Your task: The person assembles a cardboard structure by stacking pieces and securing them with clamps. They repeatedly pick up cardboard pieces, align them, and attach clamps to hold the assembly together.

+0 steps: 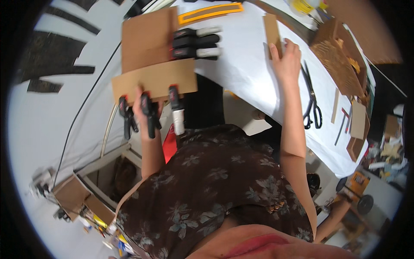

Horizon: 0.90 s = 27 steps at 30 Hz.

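My left hand [139, 111] grips the lower edge of a tan cardboard panel [157, 78], thumb on top and the other fingers partly hidden. Three black spring clamps [148, 113] bite that edge, one with a white-wrapped handle. A larger brown board [148, 41] adjoins the panel above, and more black clamps [184, 45] with some white handles sit on its right edge. Over on the right of the white table, my right hand [288, 60] is closed around the lower end of a narrow cardboard strip [271, 32]. Black-handled scissors [312, 101] lie just right of my right forearm.
A yellow-edged strip [211, 13] lies at the table's far side. Along the right stands an open brown box [334, 56], with a small red-headed tool [343, 125] and a cardboard piece [358, 120] nearer. A wooden-framed opening [114, 172] is at lower left.
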{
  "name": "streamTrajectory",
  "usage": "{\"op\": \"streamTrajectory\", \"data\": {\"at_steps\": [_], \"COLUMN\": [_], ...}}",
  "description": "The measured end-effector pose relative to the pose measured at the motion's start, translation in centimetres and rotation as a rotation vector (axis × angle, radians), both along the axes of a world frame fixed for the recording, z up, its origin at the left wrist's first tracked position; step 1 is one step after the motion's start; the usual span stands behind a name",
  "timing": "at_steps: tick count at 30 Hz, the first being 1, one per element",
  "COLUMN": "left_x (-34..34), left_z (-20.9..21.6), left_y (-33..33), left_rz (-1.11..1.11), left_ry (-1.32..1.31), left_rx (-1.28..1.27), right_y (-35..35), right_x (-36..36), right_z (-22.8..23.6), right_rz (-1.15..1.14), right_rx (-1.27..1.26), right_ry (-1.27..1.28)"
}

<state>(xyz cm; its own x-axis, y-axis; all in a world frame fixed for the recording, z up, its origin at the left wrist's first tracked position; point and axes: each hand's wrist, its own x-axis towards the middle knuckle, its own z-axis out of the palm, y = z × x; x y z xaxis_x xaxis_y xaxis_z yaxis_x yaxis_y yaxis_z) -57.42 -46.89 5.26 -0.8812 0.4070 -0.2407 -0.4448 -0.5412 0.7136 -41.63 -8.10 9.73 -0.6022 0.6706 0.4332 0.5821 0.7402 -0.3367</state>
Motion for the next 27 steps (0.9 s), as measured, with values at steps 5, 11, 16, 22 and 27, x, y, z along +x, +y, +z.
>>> {"op": "streamTrajectory", "data": {"at_steps": [5, 11, 16, 22, 27], "left_x": [1.3, 2.7, 3.8, 4.3, 4.0], "left_z": [2.5, 3.8, 5.4, 4.5, 2.6], "left_y": [3.0, 4.1, 5.2, 6.1, 4.9], "left_rz": [-0.114, -0.191, -0.220, -0.255, -0.319], "left_ry": [0.030, 0.049, 0.182, 0.102, 0.049], "left_rx": [0.078, -0.100, -0.283, -0.202, -0.291], "right_y": [-0.1, 0.4, 1.4, 0.8, 2.2], "right_x": [-1.1, -0.3, 0.8, 1.1, 1.9], "right_z": [-0.5, -0.4, -0.3, 1.4, 0.2], "right_rz": [-0.007, -0.059, -0.055, 0.027, -0.001], "right_rx": [-0.038, -0.151, -0.145, -0.222, -0.047], "right_ry": [-0.123, 0.025, 0.095, 0.305, 0.140]}}
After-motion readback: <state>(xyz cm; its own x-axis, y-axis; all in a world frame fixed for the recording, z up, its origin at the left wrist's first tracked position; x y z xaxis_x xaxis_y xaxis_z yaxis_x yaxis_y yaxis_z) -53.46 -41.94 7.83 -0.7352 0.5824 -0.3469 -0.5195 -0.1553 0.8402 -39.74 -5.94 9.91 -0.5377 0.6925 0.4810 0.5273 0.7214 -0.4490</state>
